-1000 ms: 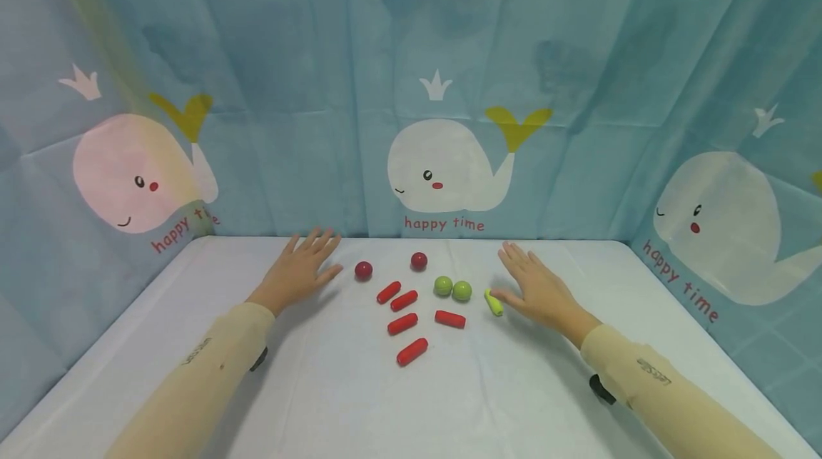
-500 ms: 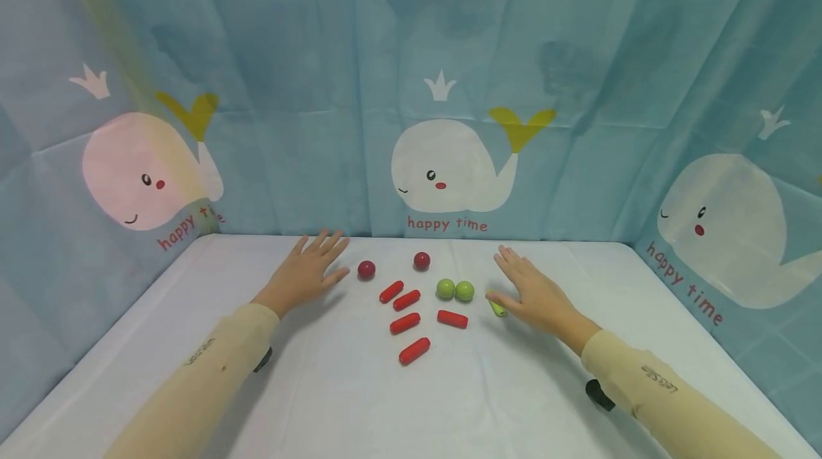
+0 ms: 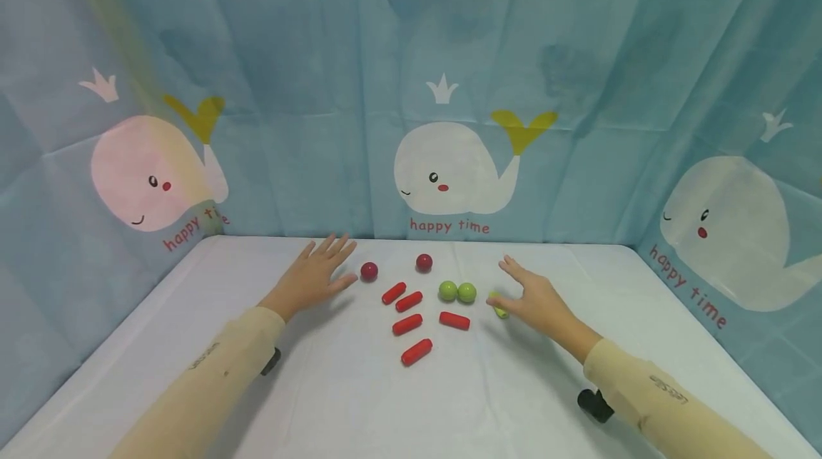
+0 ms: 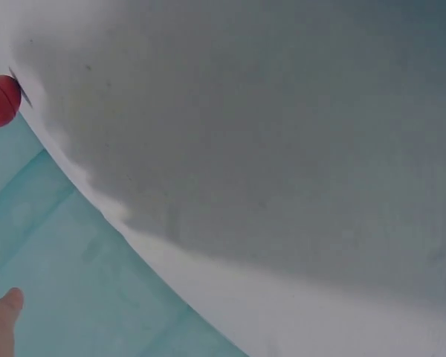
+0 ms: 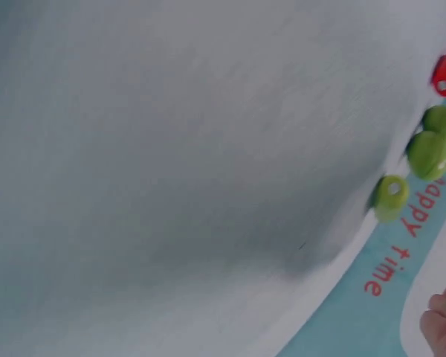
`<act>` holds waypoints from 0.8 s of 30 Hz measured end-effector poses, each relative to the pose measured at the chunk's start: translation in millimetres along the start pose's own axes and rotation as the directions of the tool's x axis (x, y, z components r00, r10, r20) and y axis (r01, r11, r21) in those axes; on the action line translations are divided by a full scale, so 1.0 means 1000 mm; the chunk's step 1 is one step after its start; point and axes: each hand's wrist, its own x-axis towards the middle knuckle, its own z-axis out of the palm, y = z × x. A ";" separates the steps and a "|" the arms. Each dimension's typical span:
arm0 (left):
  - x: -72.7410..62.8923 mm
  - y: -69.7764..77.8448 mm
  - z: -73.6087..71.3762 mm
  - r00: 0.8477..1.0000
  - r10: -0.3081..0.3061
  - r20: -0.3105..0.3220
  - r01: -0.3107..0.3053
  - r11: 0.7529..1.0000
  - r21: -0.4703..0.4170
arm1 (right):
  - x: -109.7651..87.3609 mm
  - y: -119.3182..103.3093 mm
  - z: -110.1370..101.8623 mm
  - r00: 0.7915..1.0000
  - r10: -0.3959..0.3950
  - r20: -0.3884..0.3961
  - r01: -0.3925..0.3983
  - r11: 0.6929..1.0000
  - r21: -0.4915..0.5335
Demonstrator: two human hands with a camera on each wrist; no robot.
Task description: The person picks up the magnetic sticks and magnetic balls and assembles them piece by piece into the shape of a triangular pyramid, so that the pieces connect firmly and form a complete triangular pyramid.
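My left hand (image 3: 311, 278) hovers over the left of the table, fingers spread and holding nothing. Just right of it lies a dark red ball (image 3: 369, 271), which also shows at the edge of the left wrist view. My right hand (image 3: 536, 300) is above a short yellow-green stick (image 3: 501, 313), its thumb overlapping that piece in the head view and its fingers slightly bent. From the right wrist, the stick (image 5: 392, 193) appears apart from the fingers (image 5: 442, 327). Two green balls (image 3: 457, 293) sit side by side left of it.
Several short red sticks (image 3: 407, 324) lie scattered mid-table, one (image 3: 454, 320) below the green balls. A second dark red ball (image 3: 424, 263) rests near the back edge. White cloth covers the table (image 3: 359, 409); a blue whale-print curtain (image 3: 308, 159) hangs behind and at both sides.
The right hand's fingers have bent a little and its thumb has come over the yellow-green stick. The left hand stays spread beside the red ball. The view has shifted slightly.
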 end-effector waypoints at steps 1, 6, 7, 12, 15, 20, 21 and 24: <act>0.000 0.001 0.000 1.000 -0.002 0.001 0.002 1.000 -0.010 | 0.000 -0.001 0.000 1.000 0.020 -0.010 -0.020 0.999 0.025; 0.001 0.003 0.004 1.000 -0.005 -0.021 0.004 0.999 -0.035 | 0.000 -0.005 -0.003 0.993 0.116 -0.021 -0.113 0.987 0.110; 0.001 0.004 0.004 1.000 -0.006 -0.029 0.004 0.999 -0.048 | -0.001 -0.005 -0.004 0.991 0.134 -0.017 -0.131 0.984 0.120; -0.001 0.007 0.002 0.999 -0.036 -0.032 0.032 0.993 -0.110 | -0.002 -0.005 -0.009 0.979 0.205 0.011 -0.203 0.955 0.215; -0.002 0.010 0.002 0.998 -0.069 -0.009 0.067 0.988 -0.141 | -0.002 -0.003 -0.011 0.971 0.238 0.008 -0.232 0.936 0.266; 0.000 0.014 0.001 0.989 -0.145 0.020 0.146 0.967 -0.210 | -0.002 -0.001 -0.013 0.954 0.301 0.005 -0.286 0.900 0.328; 0.001 0.015 0.001 0.987 -0.161 0.023 0.162 0.961 -0.224 | -0.002 -0.001 -0.012 0.949 0.315 0.008 -0.299 0.890 0.343; 0.003 0.016 0.001 0.979 -0.201 0.031 0.201 0.939 -0.279 | -0.001 -0.001 -0.011 0.936 0.351 0.025 -0.333 0.862 0.383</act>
